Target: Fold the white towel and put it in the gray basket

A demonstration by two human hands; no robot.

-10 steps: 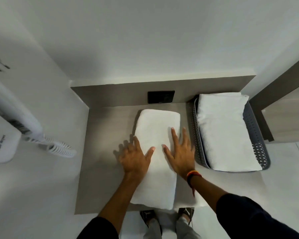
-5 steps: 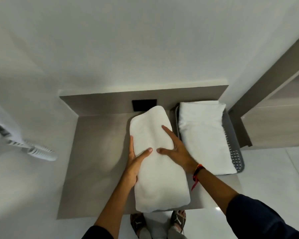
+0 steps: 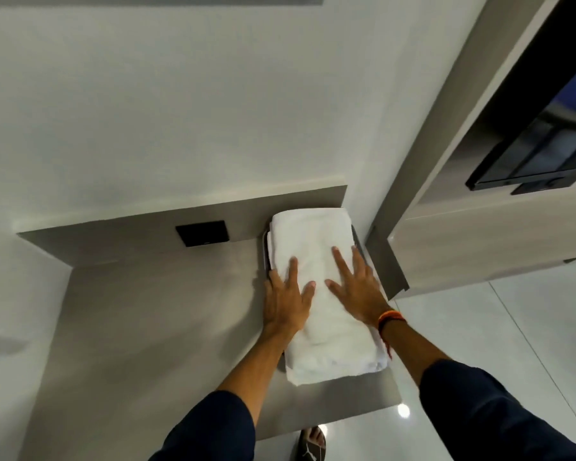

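Both your hands are lying flat and released on the white towel (image 3: 316, 261): left hand (image 3: 288, 299) on its left edge, right hand (image 3: 354, 287) on top. It is resting folded over the gray basket (image 3: 264, 247), long axis pointing away from you.

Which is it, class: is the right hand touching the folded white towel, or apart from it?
Touching. The head view shows the right hand lying flat, fingers spread, on the white towel.

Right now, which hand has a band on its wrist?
The right hand: an orange and dark band circles its wrist. The left hand, also flat on the folded white towel, has a bare wrist.
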